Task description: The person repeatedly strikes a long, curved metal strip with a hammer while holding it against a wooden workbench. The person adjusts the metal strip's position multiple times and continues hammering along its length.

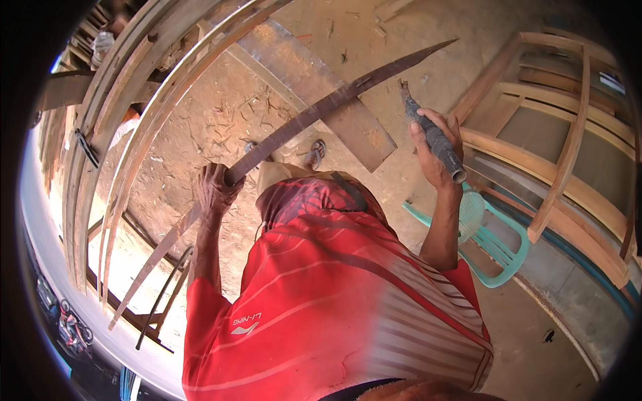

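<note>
My left hand (217,185) is closed around a long, thin dark wooden strip (307,113) that runs diagonally from the lower left to the upper right in front of me. My right hand (435,140) grips a dark, wrapped cylindrical tool (448,157) with an open tubular rear end and a rough, narrow tip, which points up near the strip at its right. Whether that tip touches the strip I cannot tell. A flat board (368,144) lies on the ground beneath the strip, beyond my sandalled feet (314,154).
Long curved wooden planks (97,137) stand along my left. Wooden frames (562,154) stand at the right, beside a mint-green plastic chair (498,244) on the floor. The dirt floor (194,117) has scattered shavings and scraps. Dark machinery (70,324) is at the lower left edge.
</note>
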The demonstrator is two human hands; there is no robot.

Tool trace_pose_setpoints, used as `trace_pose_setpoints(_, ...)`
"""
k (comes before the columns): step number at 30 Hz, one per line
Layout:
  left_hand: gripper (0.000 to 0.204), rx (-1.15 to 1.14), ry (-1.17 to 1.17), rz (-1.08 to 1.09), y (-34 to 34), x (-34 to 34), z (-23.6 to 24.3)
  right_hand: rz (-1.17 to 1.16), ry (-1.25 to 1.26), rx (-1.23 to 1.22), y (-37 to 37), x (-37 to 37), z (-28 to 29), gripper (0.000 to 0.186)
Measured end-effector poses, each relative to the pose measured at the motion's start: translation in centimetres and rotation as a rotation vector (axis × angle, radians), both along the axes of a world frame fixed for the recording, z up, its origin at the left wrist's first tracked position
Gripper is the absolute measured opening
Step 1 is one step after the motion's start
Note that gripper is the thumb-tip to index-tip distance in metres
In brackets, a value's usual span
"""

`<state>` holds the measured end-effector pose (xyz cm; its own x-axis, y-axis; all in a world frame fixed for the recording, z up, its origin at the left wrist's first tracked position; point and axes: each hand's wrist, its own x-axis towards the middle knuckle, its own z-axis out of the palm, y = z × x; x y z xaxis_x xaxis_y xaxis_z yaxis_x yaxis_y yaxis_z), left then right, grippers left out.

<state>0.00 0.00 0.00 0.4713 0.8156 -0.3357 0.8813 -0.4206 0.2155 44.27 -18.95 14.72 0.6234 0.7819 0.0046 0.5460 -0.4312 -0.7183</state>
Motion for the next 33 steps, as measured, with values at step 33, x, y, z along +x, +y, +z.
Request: trace_pose_setpoints(33, 0.039, 0.069, -0.091, -0.043, -0.6, -0.4, -1.2, 0.039, 0.013, 0.395, 20.8, 4.1, -6.5, 0.032)
